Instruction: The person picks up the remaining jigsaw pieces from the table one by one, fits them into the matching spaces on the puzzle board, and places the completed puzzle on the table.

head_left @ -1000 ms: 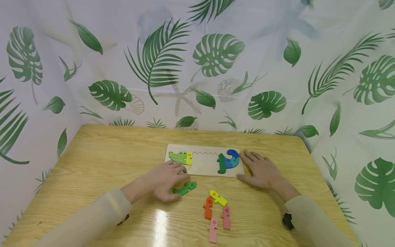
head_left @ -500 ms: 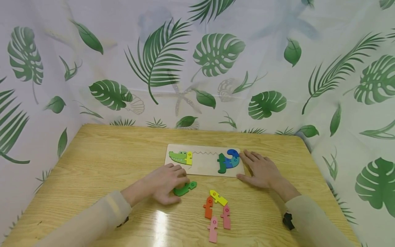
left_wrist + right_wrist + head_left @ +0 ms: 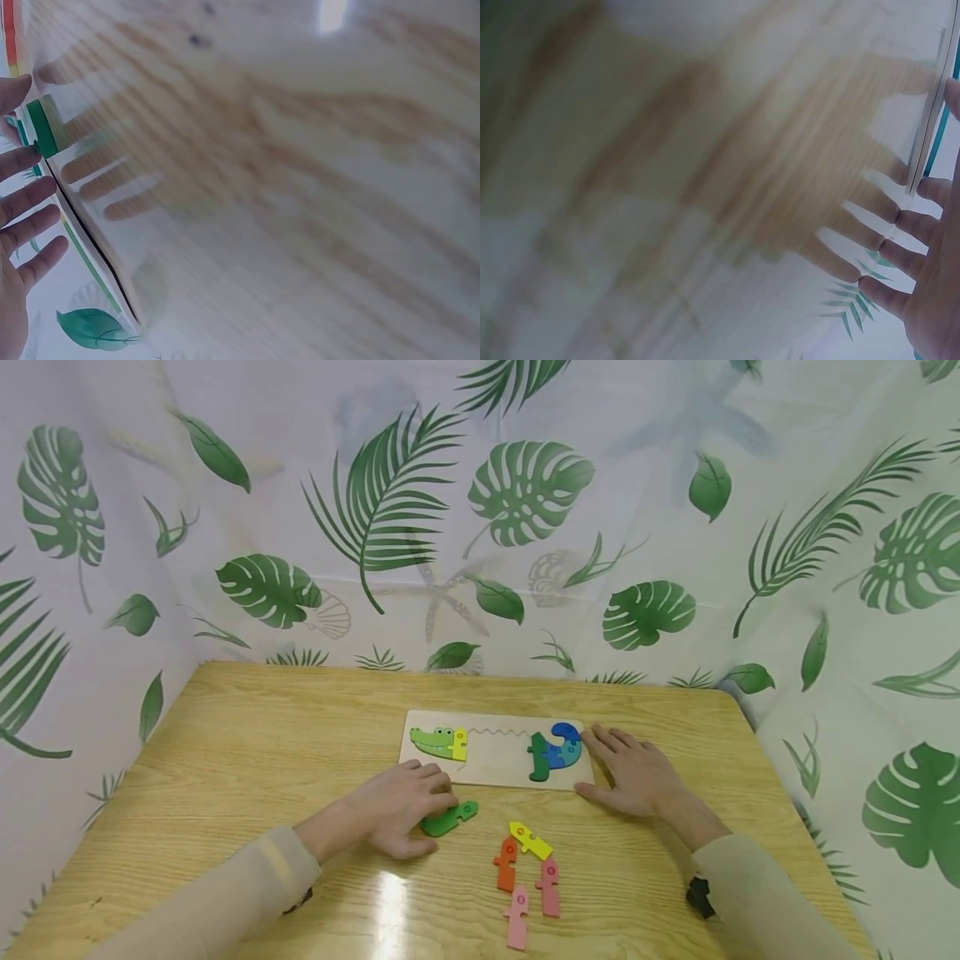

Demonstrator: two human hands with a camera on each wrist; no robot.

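Note:
My left hand (image 3: 405, 810) lies over the left end of a green wooden puzzle piece (image 3: 453, 817) just in front of the board. Its fingers are spread and fairly straight; the index finger reaches the green piece (image 3: 43, 129), with the thumb on the other side. The fingers hide the piece's left part. My right hand (image 3: 637, 774) rests flat, fingers extended, at the right edge of the wooden puzzle board (image 3: 495, 768). The board carries a green crocodile head (image 3: 432, 742), a yellow piece (image 3: 460, 745), a dark green piece (image 3: 538, 758) and blue tail pieces (image 3: 567, 745).
Nearer than the board lie loose number pieces: yellow (image 3: 531, 841), orange (image 3: 507, 864), and two pink ones, a darker (image 3: 550, 887) and a lighter (image 3: 517, 918). The wooden table (image 3: 285, 727) ends at a leaf-print cloth (image 3: 525, 635).
My left hand has drawn back slightly toward me, and its thumb has moved a little off the green piece. The right hand, the board and the loose pieces stay put.

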